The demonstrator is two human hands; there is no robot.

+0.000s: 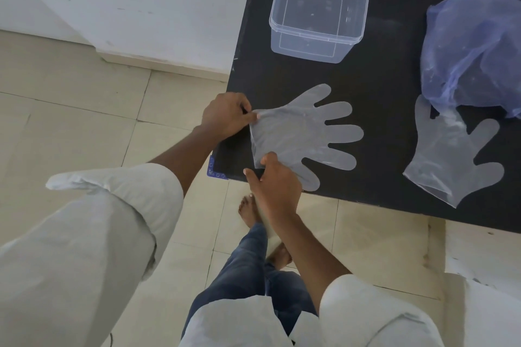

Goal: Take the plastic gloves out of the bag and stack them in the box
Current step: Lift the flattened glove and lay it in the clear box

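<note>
Both hands work at the near left corner of the black worktop, each pinching the cuff of one clear plastic glove that lies flat there. The left hand is curled, knuckles up, its thumb and fingertips nipping the far corner of the cuff right at the worktop's left edge. The right hand reaches in over the near edge, thumb and forefinger closed on the near corner of the same cuff, the other fingers folded loosely beneath. Between the two grips the cuff is drawn taut, and the glove's five fingers fan out toward the right across the worktop. Both forearms are bare below rolled white sleeves. A second glove lies flat further right near the near edge, well apart from the first, its fingers pointing right and its thumb tip touching the bluish plastic bag, which sits crumpled toward the right side. A clear box with no lid stands at the far left part of the worktop, beyond the held glove, and nothing lies between them. Under the worktop's near edge, bare feet and blue jeans show on the pale tiled floor.
</note>
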